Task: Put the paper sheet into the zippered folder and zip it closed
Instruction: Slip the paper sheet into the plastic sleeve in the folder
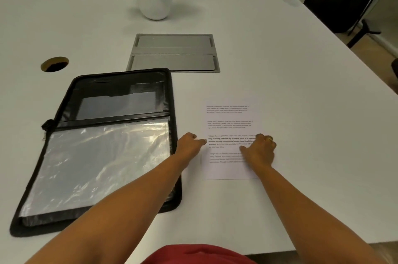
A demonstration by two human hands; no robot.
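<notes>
A black zippered folder [64, 99] lies unzipped and spread flat on the left of the white table, with clear plastic sleeves on its near half. A printed paper sheet [230, 121] lies flat on the table just right of it. My left hand [189, 145] touches the sheet's left edge with its fingertips. My right hand [259, 151] rests on the sheet's lower right part, fingers bent, and covers some of the text. Neither hand has lifted the sheet.
A grey cable hatch [174, 53] is set into the table behind the folder. A potted plant in a white pot [154, 1] stands at the back. A round cable hole [55, 64] lies at the left. The table's right edge [353, 52] runs diagonally.
</notes>
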